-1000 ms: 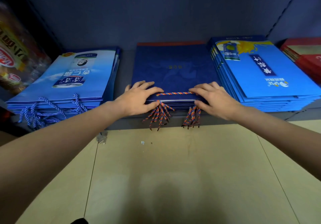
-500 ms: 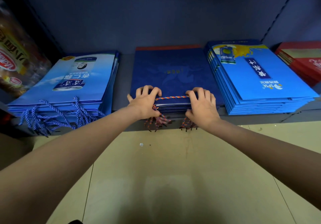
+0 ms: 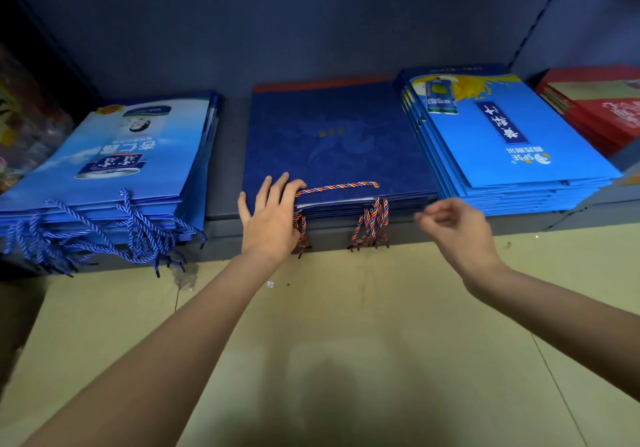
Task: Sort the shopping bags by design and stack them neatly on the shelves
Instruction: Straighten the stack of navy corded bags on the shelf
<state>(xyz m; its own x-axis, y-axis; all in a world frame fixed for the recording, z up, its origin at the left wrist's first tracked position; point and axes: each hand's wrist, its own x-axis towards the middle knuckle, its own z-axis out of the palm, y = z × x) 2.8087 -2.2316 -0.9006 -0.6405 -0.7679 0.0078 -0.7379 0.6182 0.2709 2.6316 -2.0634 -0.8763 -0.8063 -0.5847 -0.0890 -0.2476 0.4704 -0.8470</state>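
A stack of dark navy bags with red-yellow-blue rope handles lies flat in the middle of the low shelf. My left hand rests with straight fingers on the stack's front left corner. Off the stack's front right corner, my right hand hovers in the air, fingers loosely curled, holding nothing. Left of the navy stack lies a pile of light blue bags with blue cords. On the right sits a pile of bright blue bags with yellow print.
Red bags lie at the far right of the shelf. Packaged goods stand at the far left. Blue cords hang over the shelf's front edge. Beige tiled floor spreads below the shelf.
Both hands were curled on the navy stack's front edge. Now my left hand lies flat on its left corner, and my right hand has lifted off and drawn away to the right.
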